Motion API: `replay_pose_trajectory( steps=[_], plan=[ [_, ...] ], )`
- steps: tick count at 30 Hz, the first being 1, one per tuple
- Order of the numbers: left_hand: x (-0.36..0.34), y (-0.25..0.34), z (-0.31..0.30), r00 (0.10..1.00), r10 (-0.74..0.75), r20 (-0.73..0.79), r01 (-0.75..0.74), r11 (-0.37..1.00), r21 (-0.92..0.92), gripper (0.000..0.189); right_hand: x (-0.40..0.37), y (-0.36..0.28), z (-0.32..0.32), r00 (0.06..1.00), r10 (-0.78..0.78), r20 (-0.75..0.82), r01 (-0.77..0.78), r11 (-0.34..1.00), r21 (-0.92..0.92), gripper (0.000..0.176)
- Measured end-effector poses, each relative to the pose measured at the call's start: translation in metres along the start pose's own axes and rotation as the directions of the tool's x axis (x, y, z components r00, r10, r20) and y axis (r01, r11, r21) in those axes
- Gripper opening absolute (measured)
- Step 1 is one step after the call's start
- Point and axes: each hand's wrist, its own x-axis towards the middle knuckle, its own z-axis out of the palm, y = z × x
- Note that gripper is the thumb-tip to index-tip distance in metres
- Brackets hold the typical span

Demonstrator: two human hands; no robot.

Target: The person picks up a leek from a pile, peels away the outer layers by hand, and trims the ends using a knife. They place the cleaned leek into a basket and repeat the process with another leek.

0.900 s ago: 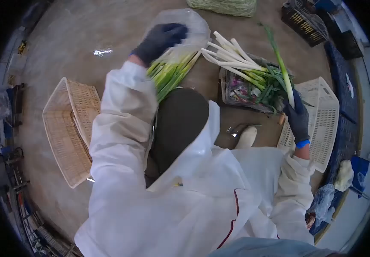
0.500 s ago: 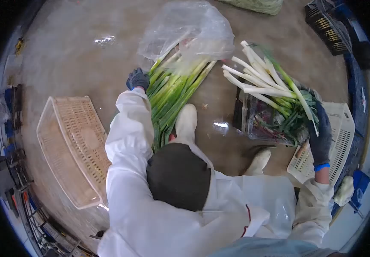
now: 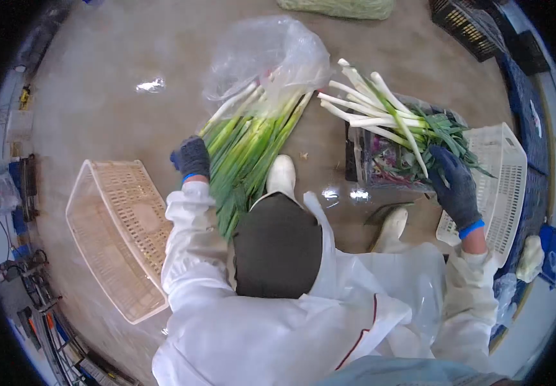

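Note:
My left hand (image 3: 193, 157), in a dark glove, is at the left edge of a pile of leeks (image 3: 249, 145) lying on the floor. Its fingers curl down and hide whatever is inside them. A clear plastic bag (image 3: 268, 55) covers the white ends of the pile. On the right, a second bunch of leeks (image 3: 387, 112) rests across a plastic-wrapped crate of purplish produce (image 3: 387, 164), white ends pointing away from me. My gloved right hand (image 3: 455, 186) is at the green leaves of this bunch, thumb and fingers apart.
A cream plastic basket (image 3: 120, 228) lies tipped at the left. Another white basket (image 3: 506, 186) stands beyond my right hand. Black crates (image 3: 467, 29) and a wrapped green bundle (image 3: 342, 5) are farther off. My white boots (image 3: 282, 174) are among the leeks and crate.
My left hand has drawn back toward me along the pile, and the leek stalks at its left edge have spread leftward. My right hand has shifted slightly left over the leaves. The view has shifted.

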Motion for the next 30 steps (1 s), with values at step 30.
replay_pose_trajectory(
  steps=[30],
  plan=[
    [-0.168, 0.151, -0.422, 0.619, 0.668, -0.413, -0.697, 0.709, 0.104, 0.061, -0.086, 0.045, -0.088, 0.996, -0.029, 0.08, -0.085, -0.403, 0.911, 0.054]
  ],
)
